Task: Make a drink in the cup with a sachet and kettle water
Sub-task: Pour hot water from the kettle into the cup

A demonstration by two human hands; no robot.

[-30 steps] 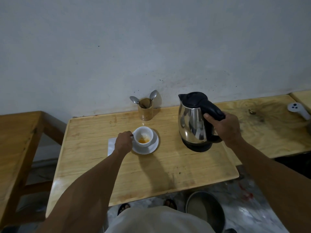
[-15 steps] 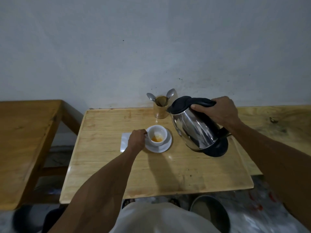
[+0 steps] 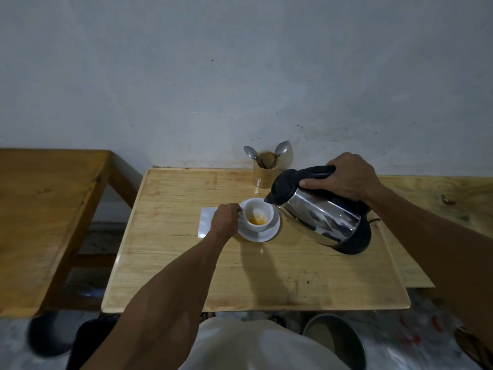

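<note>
My right hand (image 3: pixel 346 177) grips the tilted kettle (image 3: pixel 320 212) by its handle, spout over the right rim of the white cup (image 3: pixel 258 213) on its saucer (image 3: pixel 260 235), left hand (image 3: pixel 224 222) closed at the cup's left side; pour appears imminent.

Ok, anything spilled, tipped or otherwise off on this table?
Nothing stands out. The kettle is tilted on purpose, spout over the cup, which sits upright on its saucer; no spill shows on the table.

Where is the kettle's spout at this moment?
The kettle's spout hangs just above the right rim of the cup, with the kettle tilted in the right hand.
</note>
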